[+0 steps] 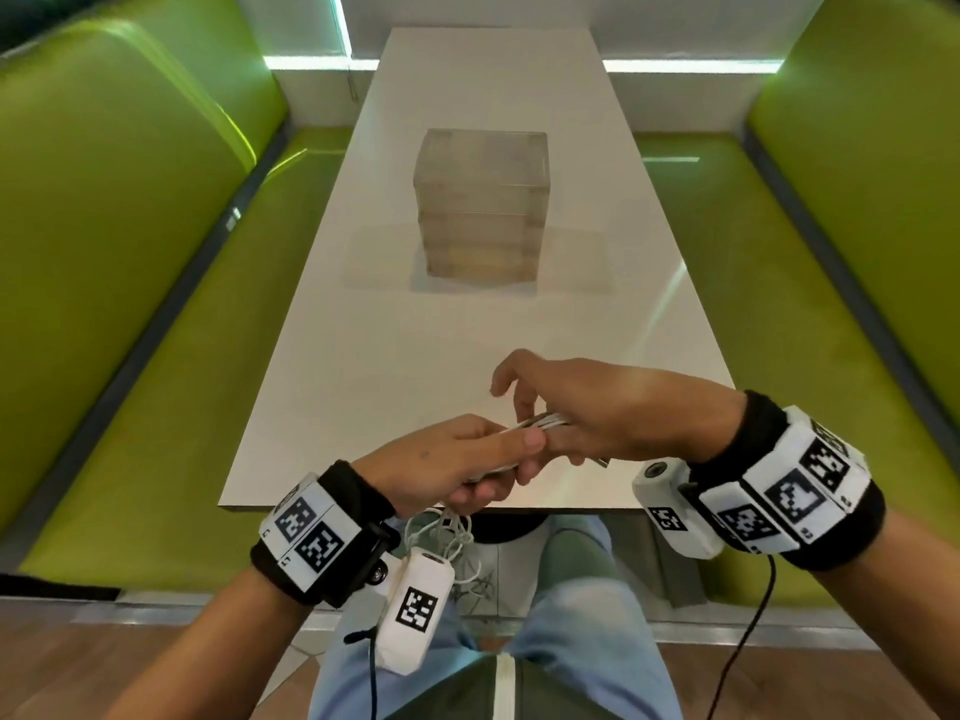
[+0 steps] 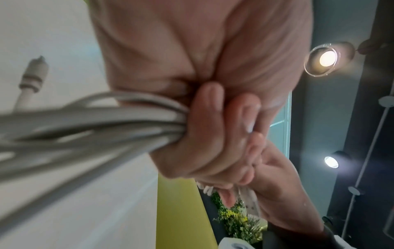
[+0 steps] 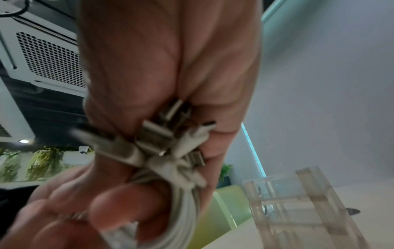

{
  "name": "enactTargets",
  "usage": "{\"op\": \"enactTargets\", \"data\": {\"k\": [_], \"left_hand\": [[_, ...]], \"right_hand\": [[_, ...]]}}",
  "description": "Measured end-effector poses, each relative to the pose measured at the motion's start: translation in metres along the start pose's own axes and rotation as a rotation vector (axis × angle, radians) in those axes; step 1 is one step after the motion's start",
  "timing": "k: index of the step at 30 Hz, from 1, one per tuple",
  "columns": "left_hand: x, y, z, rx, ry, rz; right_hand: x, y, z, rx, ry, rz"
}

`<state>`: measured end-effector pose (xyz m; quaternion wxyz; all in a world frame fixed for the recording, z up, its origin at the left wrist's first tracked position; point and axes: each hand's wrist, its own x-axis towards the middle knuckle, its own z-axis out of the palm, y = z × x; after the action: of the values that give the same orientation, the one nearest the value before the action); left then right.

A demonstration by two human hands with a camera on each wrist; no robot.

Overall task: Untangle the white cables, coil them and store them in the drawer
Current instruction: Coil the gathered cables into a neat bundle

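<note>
Both hands meet over the near edge of the white table (image 1: 363,356). My left hand (image 1: 467,454) grips a bundle of white cables (image 2: 95,121) in its curled fingers. My right hand (image 1: 571,407) holds the same bundle at its plug ends (image 3: 166,143), where several metal connectors stick out of the palm. Loose white cable loops (image 1: 447,532) hang tangled below the left hand, over my lap. A clear plastic drawer unit (image 1: 480,200) stands mid-table with all its drawers closed.
Green padded benches (image 1: 130,252) run along both sides of the table. A black wire (image 1: 748,631) hangs from the right wrist camera. My knees in light jeans (image 1: 571,615) sit under the table edge.
</note>
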<state>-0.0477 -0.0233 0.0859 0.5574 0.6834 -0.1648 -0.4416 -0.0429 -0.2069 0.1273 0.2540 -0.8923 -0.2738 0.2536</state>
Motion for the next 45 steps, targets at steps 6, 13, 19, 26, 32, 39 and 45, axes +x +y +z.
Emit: {"op": "enactTargets", "data": {"k": [6,13,19,26,32,39,45], "left_hand": [[0.000,-0.001,0.001,0.028,0.020,0.028],[0.001,-0.007,0.006,0.055,0.015,0.078],[0.005,-0.006,0.008,0.056,-0.015,0.048],[0.008,-0.003,0.000,0.259,0.021,-0.011],[0.006,-0.011,0.002,0.153,0.005,0.061],[0.008,-0.031,-0.001,0.167,0.048,0.123],[0.008,-0.032,-0.001,-0.127,0.320,0.333]], "right_hand": [[0.004,0.011,0.007,-0.209,-0.052,-0.106],[-0.004,0.014,0.010,0.330,-0.316,0.073],[-0.010,0.017,0.013,0.408,-0.307,0.049],[-0.012,0.026,0.018,0.419,-0.303,0.067],[-0.014,0.024,0.015,0.453,-0.328,0.063],[-0.021,0.024,-0.015,0.508,-0.165,0.100],[-0.031,0.028,-0.039,0.521,-0.040,0.096]]}}
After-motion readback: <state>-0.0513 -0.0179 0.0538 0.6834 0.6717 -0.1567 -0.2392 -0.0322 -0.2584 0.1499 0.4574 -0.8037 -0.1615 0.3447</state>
